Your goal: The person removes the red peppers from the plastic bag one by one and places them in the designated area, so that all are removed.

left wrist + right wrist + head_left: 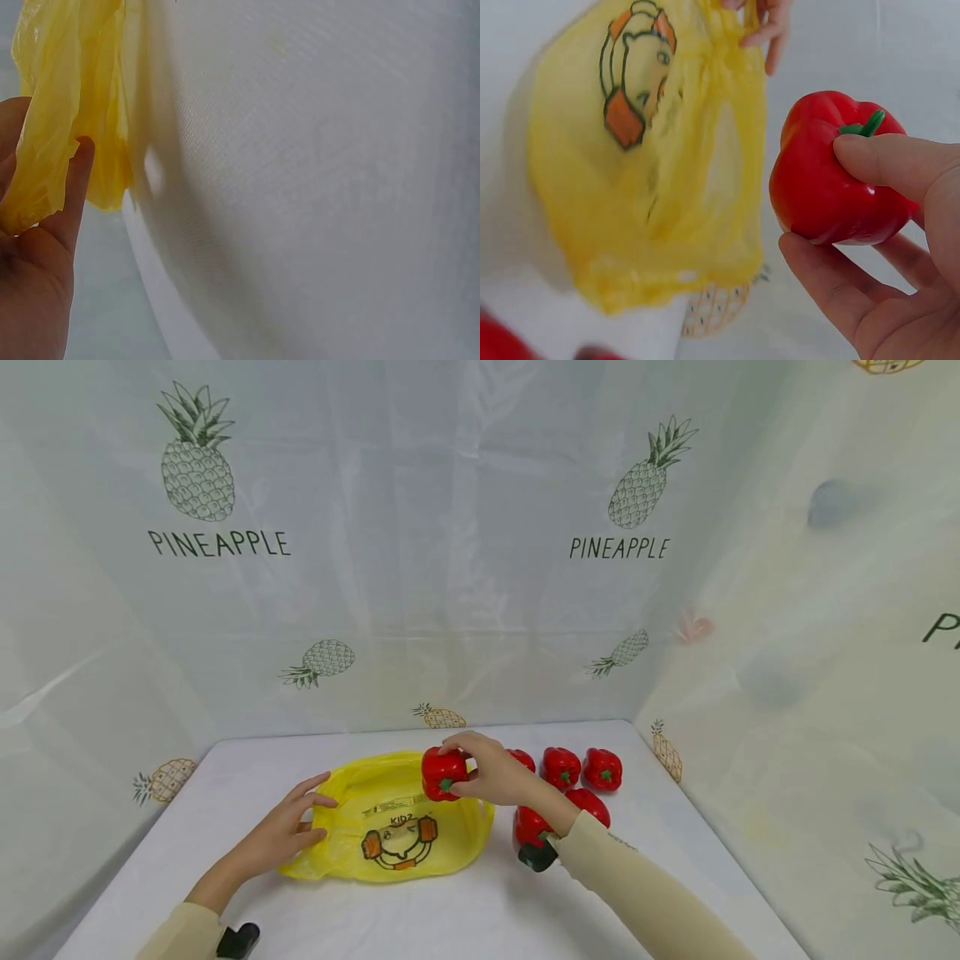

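Note:
A red bell pepper with a green stem (pixel 817 187) is pinched between the thumb and fingers of my right hand (pixel 491 770), above the right part of the yellow plastic bag (pixel 352 847). The bag lies on the table, a cartoon face printed on its side. At its left edge, my left hand (pixel 281 835) holds the plastic with fingers spread. In the left wrist view, the yellow plastic (pixel 56 112) hangs over those fingers and into the palm. More red bell peppers (pixel 561 767) sit to the right, some partly covered by my right forearm.
The table (pixel 420 927) has a white cover. A curtain printed with pineapples (pixel 480 568) rises behind it and along both sides. One pepper (pixel 603 770) stands near the back right corner, and others (pixel 588 806) sit closer to my right sleeve.

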The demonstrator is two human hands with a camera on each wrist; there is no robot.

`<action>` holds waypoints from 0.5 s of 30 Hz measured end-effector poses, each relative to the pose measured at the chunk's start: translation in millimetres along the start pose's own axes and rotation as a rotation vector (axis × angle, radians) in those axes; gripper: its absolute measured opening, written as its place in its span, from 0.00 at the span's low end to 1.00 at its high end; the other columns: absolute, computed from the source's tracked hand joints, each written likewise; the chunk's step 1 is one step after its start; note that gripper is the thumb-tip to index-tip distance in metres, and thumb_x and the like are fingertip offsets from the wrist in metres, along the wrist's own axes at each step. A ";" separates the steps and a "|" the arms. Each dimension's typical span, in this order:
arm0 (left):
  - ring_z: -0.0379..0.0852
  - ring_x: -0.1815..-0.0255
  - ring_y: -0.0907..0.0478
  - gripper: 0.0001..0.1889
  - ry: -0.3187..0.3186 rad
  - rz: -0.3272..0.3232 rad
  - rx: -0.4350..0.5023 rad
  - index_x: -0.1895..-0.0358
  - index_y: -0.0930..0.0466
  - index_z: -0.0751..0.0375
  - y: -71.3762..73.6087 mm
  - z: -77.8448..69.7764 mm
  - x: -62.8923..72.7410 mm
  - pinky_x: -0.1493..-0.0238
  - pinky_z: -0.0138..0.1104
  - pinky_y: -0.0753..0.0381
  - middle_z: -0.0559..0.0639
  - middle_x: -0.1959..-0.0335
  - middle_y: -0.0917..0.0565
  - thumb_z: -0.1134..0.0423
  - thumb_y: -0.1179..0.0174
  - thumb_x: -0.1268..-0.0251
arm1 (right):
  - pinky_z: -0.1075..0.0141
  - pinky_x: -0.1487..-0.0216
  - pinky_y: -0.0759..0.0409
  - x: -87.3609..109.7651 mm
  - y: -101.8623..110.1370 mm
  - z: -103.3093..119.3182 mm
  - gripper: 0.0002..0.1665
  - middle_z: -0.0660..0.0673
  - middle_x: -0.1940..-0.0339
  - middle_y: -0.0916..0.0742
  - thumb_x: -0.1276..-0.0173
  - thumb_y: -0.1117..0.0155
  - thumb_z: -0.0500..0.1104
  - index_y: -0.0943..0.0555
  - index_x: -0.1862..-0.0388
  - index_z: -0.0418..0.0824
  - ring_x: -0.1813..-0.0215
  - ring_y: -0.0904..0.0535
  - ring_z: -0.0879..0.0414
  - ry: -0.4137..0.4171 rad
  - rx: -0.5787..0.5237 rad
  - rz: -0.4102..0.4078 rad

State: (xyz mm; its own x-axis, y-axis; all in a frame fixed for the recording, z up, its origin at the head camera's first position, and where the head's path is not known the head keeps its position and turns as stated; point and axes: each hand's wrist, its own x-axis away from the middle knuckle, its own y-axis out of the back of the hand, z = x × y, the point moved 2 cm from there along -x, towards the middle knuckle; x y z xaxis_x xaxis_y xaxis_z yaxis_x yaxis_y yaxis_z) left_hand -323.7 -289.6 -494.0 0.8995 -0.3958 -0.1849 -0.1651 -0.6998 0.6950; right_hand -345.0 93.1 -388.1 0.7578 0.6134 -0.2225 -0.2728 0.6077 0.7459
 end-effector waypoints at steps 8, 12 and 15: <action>0.75 0.20 0.43 0.18 -0.003 0.001 0.007 0.40 0.20 0.61 -0.1 0.5 0.3 0.41 0.47 0.12 0.63 0.13 0.49 0.73 0.31 0.31 | 0.64 0.48 0.09 30.6 33.0 -13.9 0.34 0.49 0.30 0.20 0.33 0.21 0.36 0.24 0.31 0.47 0.38 0.19 0.51 -0.004 0.032 -0.045; 0.74 0.19 0.43 0.19 0.005 -0.001 0.004 0.40 0.20 0.60 0.1 1.1 -0.2 0.41 0.47 0.12 0.62 0.13 0.49 0.72 0.30 0.31 | 0.59 0.47 0.09 46.3 46.6 -21.0 0.34 0.47 0.27 0.22 0.34 0.21 0.36 0.24 0.31 0.48 0.35 0.20 0.49 -0.019 0.049 -0.064; 0.74 0.19 0.43 0.19 0.006 -0.002 0.000 0.40 0.20 0.59 0.2 0.4 -0.1 0.41 0.48 0.12 0.62 0.13 0.49 0.72 0.30 0.31 | 0.58 0.46 0.09 57.3 57.6 -27.0 0.34 0.46 0.26 0.22 0.34 0.21 0.35 0.24 0.31 0.46 0.34 0.21 0.46 -0.004 0.052 -0.085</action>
State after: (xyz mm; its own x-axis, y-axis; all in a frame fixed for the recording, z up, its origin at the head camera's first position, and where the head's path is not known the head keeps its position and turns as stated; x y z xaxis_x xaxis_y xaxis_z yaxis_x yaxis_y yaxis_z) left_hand -324.0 -289.9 -494.1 0.9022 -0.3911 -0.1821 -0.1637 -0.7007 0.6944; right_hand -333.3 176.9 -374.9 0.7797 0.5581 -0.2840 -0.1762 0.6307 0.7558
